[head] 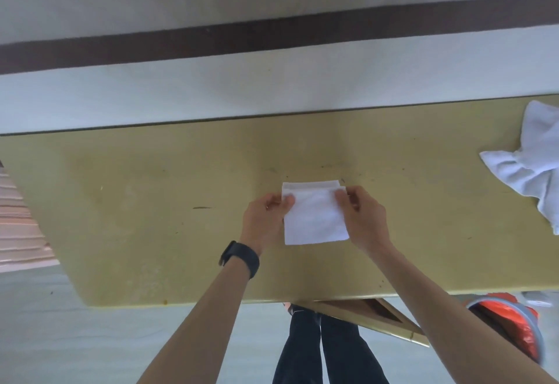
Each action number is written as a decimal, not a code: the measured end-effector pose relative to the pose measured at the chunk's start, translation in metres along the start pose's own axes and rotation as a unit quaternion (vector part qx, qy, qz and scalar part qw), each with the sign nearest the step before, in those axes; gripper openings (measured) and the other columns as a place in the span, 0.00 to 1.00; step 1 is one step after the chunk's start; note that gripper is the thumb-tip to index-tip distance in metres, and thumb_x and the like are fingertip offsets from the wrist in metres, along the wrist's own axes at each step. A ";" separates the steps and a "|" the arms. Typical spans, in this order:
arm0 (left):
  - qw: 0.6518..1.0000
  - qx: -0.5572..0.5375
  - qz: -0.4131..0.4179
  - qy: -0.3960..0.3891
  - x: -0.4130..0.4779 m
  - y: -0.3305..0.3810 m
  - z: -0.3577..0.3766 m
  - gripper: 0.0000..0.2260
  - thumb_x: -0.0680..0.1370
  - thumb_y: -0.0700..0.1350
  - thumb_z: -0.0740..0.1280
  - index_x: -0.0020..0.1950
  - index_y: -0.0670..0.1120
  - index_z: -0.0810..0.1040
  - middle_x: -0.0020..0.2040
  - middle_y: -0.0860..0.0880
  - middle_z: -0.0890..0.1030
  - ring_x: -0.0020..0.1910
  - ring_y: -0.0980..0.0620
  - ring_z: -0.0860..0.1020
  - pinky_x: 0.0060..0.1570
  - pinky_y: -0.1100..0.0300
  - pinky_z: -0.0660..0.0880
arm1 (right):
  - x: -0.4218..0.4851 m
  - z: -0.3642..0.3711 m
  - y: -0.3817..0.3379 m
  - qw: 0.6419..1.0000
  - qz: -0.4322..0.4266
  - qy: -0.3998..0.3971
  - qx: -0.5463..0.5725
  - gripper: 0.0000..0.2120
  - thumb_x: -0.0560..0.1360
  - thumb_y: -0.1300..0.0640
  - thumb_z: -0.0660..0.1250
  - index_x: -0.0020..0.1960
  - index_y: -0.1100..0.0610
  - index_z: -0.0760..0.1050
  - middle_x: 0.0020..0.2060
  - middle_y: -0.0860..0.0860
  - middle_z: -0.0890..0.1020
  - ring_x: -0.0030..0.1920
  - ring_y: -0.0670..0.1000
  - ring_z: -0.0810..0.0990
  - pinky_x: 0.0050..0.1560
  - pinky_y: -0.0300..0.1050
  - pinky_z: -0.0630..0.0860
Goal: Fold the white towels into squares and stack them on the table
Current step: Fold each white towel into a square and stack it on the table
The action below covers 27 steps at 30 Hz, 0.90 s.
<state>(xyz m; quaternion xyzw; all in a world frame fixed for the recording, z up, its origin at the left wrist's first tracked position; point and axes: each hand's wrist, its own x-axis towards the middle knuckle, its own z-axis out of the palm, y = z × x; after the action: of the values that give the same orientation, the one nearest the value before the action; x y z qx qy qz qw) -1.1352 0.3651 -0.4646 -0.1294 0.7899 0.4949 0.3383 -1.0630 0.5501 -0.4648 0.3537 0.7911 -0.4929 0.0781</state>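
Note:
A small white towel [314, 220], folded to a near square, lies on the yellow-green table [151, 202] near its middle. My left hand [266, 217] pinches the top layer at its far left corner. My right hand [363, 217] pinches the far right corner in the same way. The upper fold sits slightly short of the bottom layer's far edge, which shows as a narrow strip. A loose, crumpled white towel [532, 169] lies at the table's right end.
The table's far edge meets a pale floor with a dark stripe. Below the near edge I see my dark trousers [320, 350], a wooden table brace [372, 314] and an orange-and-grey object [514, 326] at the lower right.

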 end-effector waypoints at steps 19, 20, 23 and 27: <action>0.976 0.184 0.032 0.113 0.024 0.003 0.018 0.12 0.79 0.62 0.60 0.47 0.55 0.71 0.41 0.57 0.79 0.38 0.55 0.78 0.37 0.56 0.77 | 0.027 0.025 0.003 0.974 0.008 0.060 -0.218 0.13 0.81 0.41 0.51 0.53 0.47 0.68 0.34 0.45 0.80 0.35 0.55 0.79 0.39 0.51 0.77; 0.974 0.192 0.033 0.115 0.023 0.004 0.018 0.13 0.79 0.63 0.59 0.47 0.55 0.71 0.41 0.57 0.79 0.37 0.55 0.78 0.36 0.56 0.77 | 0.026 0.025 0.003 0.974 0.007 0.058 -0.218 0.12 0.81 0.41 0.51 0.53 0.47 0.67 0.34 0.45 0.79 0.36 0.55 0.79 0.40 0.51 0.77; 0.965 0.232 0.036 0.120 0.020 0.004 0.017 0.15 0.79 0.65 0.57 0.48 0.54 0.68 0.41 0.57 0.79 0.37 0.53 0.79 0.37 0.55 0.78 | 0.022 0.018 0.000 0.972 0.011 0.063 -0.226 0.13 0.80 0.40 0.52 0.57 0.47 0.65 0.41 0.42 0.79 0.40 0.55 0.79 0.43 0.51 0.76; 0.893 0.343 0.210 0.202 0.001 -0.017 0.020 0.16 0.80 0.59 0.58 0.58 0.49 0.71 0.50 0.49 0.79 0.44 0.46 0.78 0.37 0.52 0.77 | 0.000 0.010 0.010 0.968 -0.007 0.122 -0.220 0.15 0.79 0.44 0.56 0.60 0.52 0.70 0.52 0.46 0.74 0.51 0.53 0.74 0.46 0.49 0.72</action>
<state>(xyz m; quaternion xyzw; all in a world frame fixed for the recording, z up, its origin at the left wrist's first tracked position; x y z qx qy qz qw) -1.1190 0.3743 -0.4830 0.0660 0.9705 0.2162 0.0831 -1.0585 0.5445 -0.4772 0.3799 0.8860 -0.2607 0.0530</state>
